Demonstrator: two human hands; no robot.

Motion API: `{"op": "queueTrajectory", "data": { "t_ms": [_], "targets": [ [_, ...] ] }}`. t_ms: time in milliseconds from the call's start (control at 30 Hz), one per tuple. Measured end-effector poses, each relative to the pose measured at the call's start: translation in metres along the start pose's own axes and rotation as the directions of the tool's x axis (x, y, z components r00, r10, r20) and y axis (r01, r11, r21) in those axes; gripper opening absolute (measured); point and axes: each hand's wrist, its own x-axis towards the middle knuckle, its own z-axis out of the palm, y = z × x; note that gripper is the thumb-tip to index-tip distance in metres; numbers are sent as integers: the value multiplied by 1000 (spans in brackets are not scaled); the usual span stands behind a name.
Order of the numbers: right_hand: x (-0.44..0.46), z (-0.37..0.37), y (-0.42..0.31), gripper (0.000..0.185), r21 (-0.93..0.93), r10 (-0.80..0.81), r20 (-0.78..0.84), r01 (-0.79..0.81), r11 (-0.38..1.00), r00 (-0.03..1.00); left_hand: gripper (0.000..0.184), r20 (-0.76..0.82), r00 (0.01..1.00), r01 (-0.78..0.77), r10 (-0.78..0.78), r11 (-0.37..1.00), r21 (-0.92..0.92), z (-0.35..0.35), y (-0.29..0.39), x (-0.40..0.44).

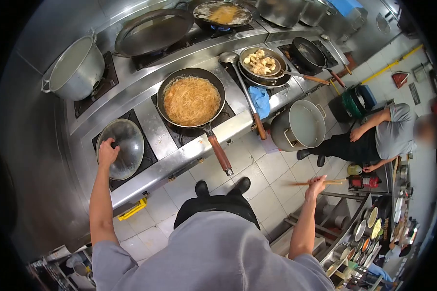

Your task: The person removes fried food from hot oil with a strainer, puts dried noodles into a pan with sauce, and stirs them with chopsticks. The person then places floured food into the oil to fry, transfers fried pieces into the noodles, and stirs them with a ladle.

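Observation:
At the left, my left hand (108, 152) is closed on the knob of a glass lid (127, 154), which lies over the left front burner. Out to the right, away from the stove, my right hand (316, 186) grips a pair of wooden chopsticks (334, 182) held level. Between the two, a frying pan (220, 87) full of thin browned noodles (190, 102) sits on the middle burner, its wooden handle (220, 154) pointing toward my body. Neither hand touches this pan.
A tall pot (77, 68) stands back left, with a large lid (155, 31) beside it. Rightward are a long ladle (250, 97), a strainer of pale pieces (261, 63), a blue cloth (259, 102) and a deep pot (303, 125). Another person (395, 131) stands at the right.

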Motion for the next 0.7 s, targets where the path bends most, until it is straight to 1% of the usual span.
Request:
{"op": "queueTrajectory", "data": {
  "t_ms": [33,67,100,133,200,233,267,333,400,433,500,533,567,600,633,700],
  "targets": [
    [-2,-20,3,43,-244,-23,40,32,969,999,41,-6,1000,-9,9,1000,7,-5,1,1],
    [-5,-38,7,43,-471,-33,84,68,879,996,39,-39,999,-22,20,998,-55,-11,2,2],
    [-10,-56,13,44,-541,-19,47,42,840,999,36,-69,997,-38,30,993,-115,-18,4,4],
    [-17,-78,19,46,-609,-8,10,13,793,1000,36,-69,997,-44,37,993,-108,-25,9,8],
    [-4,-168,68,46,-719,-137,171,219,659,976,35,-183,981,-97,62,976,-194,-47,24,14],
    [-21,-185,72,45,-719,-33,164,143,680,986,37,-176,979,-132,103,978,-163,-63,41,17],
    [-40,-200,75,44,-719,70,160,67,692,985,37,-177,979,-130,101,978,-160,-77,63,19],
    [-63,-249,105,42,-783,252,118,-66,619,961,36,-219,960,-215,176,962,-170,-95,115,23],
    [-105,-247,88,41,-825,444,56,-209,525,894,36,-222,939,-302,263,938,-170,-97,162,32],
    [-113,-247,92,41,-824,446,59,-209,527,893,37,-222,927,-341,302,925,-166,-91,181,41],
    [-121,-249,94,39,-881,545,-86,-320,350,834,37,-223,903,-402,366,904,-146,-75,223,56],
    [-119,-249,93,39,-878,547,-85,-322,355,833,37,-225,893,-425,391,896,-129,-68,244,62],
    [-118,-249,91,38,-869,548,-49,-306,389,835,37,-227,890,-430,396,895,-124,-60,263,69],
    [-116,-250,89,37,-858,549,-15,-292,422,836,37,-190,894,-429,405,896,-111,-51,281,76],
    [-111,-250,87,37,-853,552,-20,-302,426,834,36,-151,897,-431,415,897,-97,-43,294,81],
    [-97,-253,82,36,-819,483,-82,-335,465,872,35,-126,894,-440,429,894,-78,-28,316,89]
  ]
}}
